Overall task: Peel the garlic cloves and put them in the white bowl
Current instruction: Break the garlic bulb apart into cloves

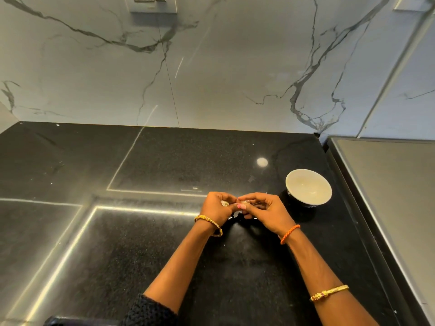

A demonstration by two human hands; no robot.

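Both hands, left hand (216, 205) and right hand (263, 211), pinch garlic (243, 203) between curled fingers above the worktop (141, 255), while the white bowl (308, 187) nearby appears empty, so peeling seems barely begun.

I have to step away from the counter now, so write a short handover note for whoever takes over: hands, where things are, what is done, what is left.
Left hand: fingers curled round garlic, held above the black counter.
Right hand: fingertips pinch at a clove between the two hands, apparently working the skin.
White bowl: upright on the counter, just right of the hands, looks empty.
Done: no peeled clove visible in the bowl.
Left: finish peeling this clove, drop it in the bowl, then the rest. How many cloves remain in the left hand cannot be told.
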